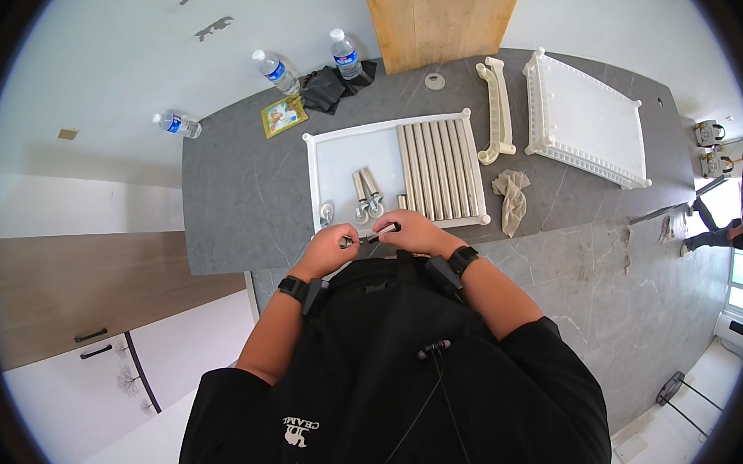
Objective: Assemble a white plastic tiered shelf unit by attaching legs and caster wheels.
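Observation:
My left hand is closed on a small shiny metal piece, mostly hidden by the fingers. My right hand grips a short metal tube with a dark end, pointing toward the left hand. Both hands are close together at the near edge of a white rimmed tray. Inside it lie two short tubes fitted with caster wheels, and a loose caster wheel near the left rim. Several long metal tubes lie side by side along the tray's right part.
Right of the tray are a cream plastic frame piece, a crumpled cloth and another white tray. Water bottles, a black bag and a yellow packet stand at the back left of the grey table.

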Motion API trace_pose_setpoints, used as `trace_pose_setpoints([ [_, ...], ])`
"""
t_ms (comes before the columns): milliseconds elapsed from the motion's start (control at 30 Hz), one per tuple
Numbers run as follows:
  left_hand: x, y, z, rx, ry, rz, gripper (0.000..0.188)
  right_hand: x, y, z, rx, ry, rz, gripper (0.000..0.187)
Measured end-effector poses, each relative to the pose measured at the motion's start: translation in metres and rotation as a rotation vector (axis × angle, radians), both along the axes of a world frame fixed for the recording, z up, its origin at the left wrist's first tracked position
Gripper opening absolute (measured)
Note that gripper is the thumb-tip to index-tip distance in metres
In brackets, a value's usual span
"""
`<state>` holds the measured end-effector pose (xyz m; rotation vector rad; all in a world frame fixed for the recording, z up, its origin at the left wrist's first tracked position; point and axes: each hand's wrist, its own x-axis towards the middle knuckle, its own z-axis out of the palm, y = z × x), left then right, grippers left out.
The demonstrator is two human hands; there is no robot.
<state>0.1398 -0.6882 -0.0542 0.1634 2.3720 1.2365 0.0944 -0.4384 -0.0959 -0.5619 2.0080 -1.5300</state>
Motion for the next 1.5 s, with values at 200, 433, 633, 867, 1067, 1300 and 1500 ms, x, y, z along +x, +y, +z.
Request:
trace_pose_setpoints([
  [200, 0.001, -0.004, -0.004, -0.036, -0.015, 0.018, 0.016, 0.0, -0.001, 0.009, 0.039, -0.261, -0.095, 0.024],
  [433, 0.009, -0.009, -0.013, -0.023, -0.09, 0.057, 0.017, -0.003, 0.005, -0.019, 0.32, -0.144, -0.265, 0.024],
  [633, 0.012, -0.018, -0.021, 0.008, -0.118, 0.082, 0.016, -0.007, -0.001, -0.025, 0.455, 0.011, -0.227, 0.021],
  [867, 0.02, -0.036, -0.032, 0.045, -0.146, 0.138, 0.014, -0.021, -0.016, -0.027, 0.52, 0.073, -0.262, 0.025],
  [1067, 0.02, -0.05, -0.04, 0.058, -0.189, 0.175, 0.017, -0.023, -0.024, -0.034, 0.608, 0.182, -0.306, 0.028],
  [1300, 0.012, -0.061, -0.046, 0.069, -0.175, 0.153, 0.017, -0.024, -0.029, -0.045, 0.662, 0.147, -0.243, 0.033],
  [1500, 0.007, -0.067, -0.047, 0.067, -0.158, 0.128, 0.018, -0.028, -0.04, -0.024, 0.794, 0.075, -0.269, 0.043],
])
